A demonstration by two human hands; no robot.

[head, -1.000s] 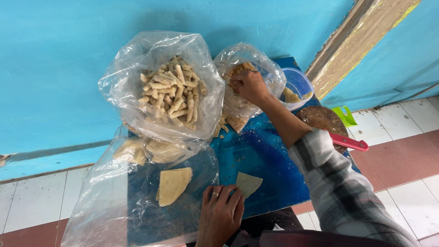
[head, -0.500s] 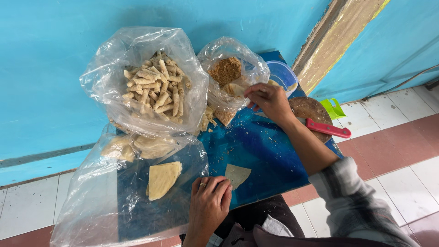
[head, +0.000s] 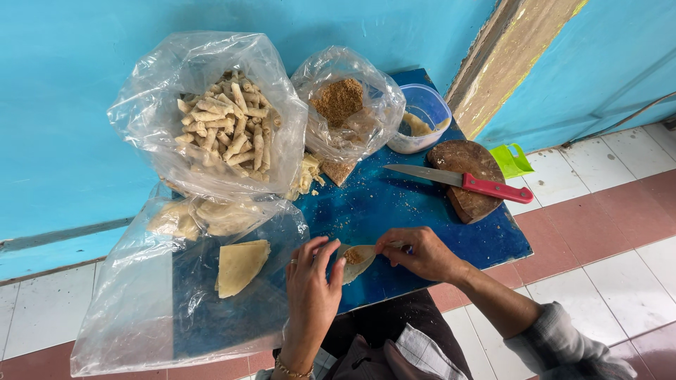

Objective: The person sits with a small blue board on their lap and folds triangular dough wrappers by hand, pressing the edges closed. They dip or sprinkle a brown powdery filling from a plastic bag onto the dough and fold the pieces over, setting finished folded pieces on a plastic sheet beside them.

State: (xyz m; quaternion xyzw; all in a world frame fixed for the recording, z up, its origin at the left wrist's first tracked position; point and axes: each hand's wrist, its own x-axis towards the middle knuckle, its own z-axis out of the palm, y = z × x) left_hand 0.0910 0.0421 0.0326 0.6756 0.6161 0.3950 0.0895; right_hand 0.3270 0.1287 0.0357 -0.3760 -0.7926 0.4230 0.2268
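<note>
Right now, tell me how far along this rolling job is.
Done: a bag of finished rolls sits full at the back. In hand: the left hand and right hand fold a thin wrapper that has a dab of brown filling on it. Left: wrappers lie on the plastic sheet, and the filling bag holds plenty of crumbs.
</note>
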